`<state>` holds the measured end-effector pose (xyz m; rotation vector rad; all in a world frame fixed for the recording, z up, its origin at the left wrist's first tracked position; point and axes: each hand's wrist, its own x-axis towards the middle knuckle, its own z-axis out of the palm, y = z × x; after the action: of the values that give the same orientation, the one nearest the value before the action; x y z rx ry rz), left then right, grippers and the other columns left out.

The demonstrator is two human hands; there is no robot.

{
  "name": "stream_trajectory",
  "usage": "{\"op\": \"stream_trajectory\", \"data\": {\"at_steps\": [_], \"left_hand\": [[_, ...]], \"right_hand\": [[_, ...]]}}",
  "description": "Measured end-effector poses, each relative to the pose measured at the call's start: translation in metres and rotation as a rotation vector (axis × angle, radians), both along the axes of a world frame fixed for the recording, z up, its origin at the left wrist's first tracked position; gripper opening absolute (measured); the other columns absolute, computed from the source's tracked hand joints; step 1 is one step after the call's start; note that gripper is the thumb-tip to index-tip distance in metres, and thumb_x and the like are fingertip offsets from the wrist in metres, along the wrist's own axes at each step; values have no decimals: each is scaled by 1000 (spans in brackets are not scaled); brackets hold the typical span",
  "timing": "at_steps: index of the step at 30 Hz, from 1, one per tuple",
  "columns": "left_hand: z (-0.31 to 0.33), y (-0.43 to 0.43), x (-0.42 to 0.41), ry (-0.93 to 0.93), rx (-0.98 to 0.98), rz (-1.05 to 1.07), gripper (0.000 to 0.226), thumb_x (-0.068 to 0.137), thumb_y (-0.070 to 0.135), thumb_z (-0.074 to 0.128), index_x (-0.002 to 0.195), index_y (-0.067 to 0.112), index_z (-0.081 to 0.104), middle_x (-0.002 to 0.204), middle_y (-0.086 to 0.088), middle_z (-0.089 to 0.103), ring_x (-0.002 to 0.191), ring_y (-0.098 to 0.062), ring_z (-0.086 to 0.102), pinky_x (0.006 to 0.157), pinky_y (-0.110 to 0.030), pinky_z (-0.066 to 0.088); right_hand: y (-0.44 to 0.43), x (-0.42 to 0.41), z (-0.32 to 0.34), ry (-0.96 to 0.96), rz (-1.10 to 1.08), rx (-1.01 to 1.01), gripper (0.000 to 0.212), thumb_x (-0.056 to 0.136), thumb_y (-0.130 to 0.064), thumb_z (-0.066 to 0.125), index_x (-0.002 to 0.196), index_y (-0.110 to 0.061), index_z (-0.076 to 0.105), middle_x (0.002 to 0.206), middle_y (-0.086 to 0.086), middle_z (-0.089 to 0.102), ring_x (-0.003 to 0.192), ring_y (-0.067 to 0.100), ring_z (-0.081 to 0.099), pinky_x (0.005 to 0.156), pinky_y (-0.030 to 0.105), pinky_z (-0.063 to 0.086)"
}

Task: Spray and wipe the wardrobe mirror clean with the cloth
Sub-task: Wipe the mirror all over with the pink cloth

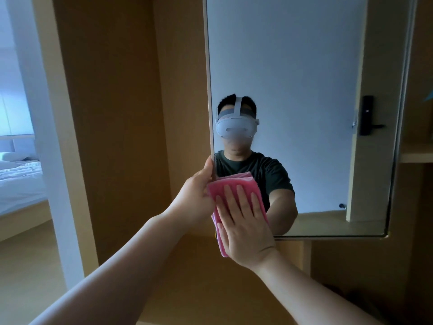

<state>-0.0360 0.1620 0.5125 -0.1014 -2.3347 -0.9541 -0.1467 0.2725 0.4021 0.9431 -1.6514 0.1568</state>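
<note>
The wardrobe mirror (293, 66) hangs in a thin metal frame and reflects a white wall and a person in a dark shirt. A pink cloth (230, 184) lies flat against its lower left corner. My right hand (243, 221) presses the cloth onto the glass with spread fingers. My left hand (195, 195) grips the mirror's left edge, thumb along the frame, beside the cloth. No spray bottle is in view.
Wooden wardrobe panels (117, 113) surround the mirror. A shelf (417, 156) juts out at the right. On the left an opening shows a bed (18, 179) with white sheets. The mirror also reflects a door with a black lock.
</note>
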Motion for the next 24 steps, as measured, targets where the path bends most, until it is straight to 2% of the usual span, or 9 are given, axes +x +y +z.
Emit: {"op": "stream_trajectory", "data": {"at_steps": [3, 7, 10, 14, 18, 21, 24], "left_hand": [[-1, -3, 1, -10, 75, -49, 85, 84, -8, 50, 151, 31, 17, 106, 11, 65, 95, -4, 65, 70, -18, 52], [-3, -2, 3, 10, 94, -59, 87, 81, -11, 50, 150, 31, 18, 99, 21, 64, 97, 12, 59, 73, -11, 51], [-4, 0, 2, 43, 110, -61, 83, 82, -12, 50, 149, 29, 23, 103, 23, 61, 100, 14, 58, 75, -10, 50], [-5, 3, 2, 61, 126, -86, 73, 81, -4, 48, 145, 26, 32, 101, 17, 63, 100, 4, 62, 75, -11, 49], [-6, 2, 0, 72, 118, -59, 76, 82, -15, 39, 148, 20, 28, 106, 3, 63, 103, -4, 61, 76, -12, 49], [-5, 2, 0, 79, 132, -75, 74, 81, -10, 44, 148, 20, 30, 107, 10, 61, 109, -7, 59, 75, -11, 48], [-4, 4, 3, 92, 133, -86, 68, 76, 4, 49, 138, 31, 41, 95, 22, 66, 100, 2, 63, 71, -9, 48]], "right_hand": [[0, 4, -11, 8, 22, 62, 64, 102, -40, 31, 155, -11, 13, 160, 15, 11, 149, 35, 7, 121, 49, 5], [9, 5, -30, 46, 1, 181, 64, 102, -43, 33, 155, -10, 17, 161, 15, 14, 149, 34, 7, 121, 47, 6], [21, 2, -36, 82, 1, 260, 62, 101, -37, 37, 155, -12, 20, 160, 13, 18, 149, 33, 9, 121, 47, 10], [33, -1, -34, 123, 97, 287, 46, 104, -22, 31, 150, -15, 33, 155, 8, 34, 145, 28, 26, 119, 45, 18], [43, -3, -28, 185, 143, 346, 40, 102, -21, 39, 140, -17, 52, 146, 5, 48, 138, 25, 42, 117, 42, 28], [50, -2, -23, 192, 220, 377, 36, 100, -25, 45, 130, -16, 62, 137, 4, 58, 132, 23, 50, 116, 40, 32], [57, -1, -15, 175, 345, 369, 31, 94, -25, 57, 120, -13, 67, 125, 7, 67, 119, 22, 60, 110, 38, 40]]}}
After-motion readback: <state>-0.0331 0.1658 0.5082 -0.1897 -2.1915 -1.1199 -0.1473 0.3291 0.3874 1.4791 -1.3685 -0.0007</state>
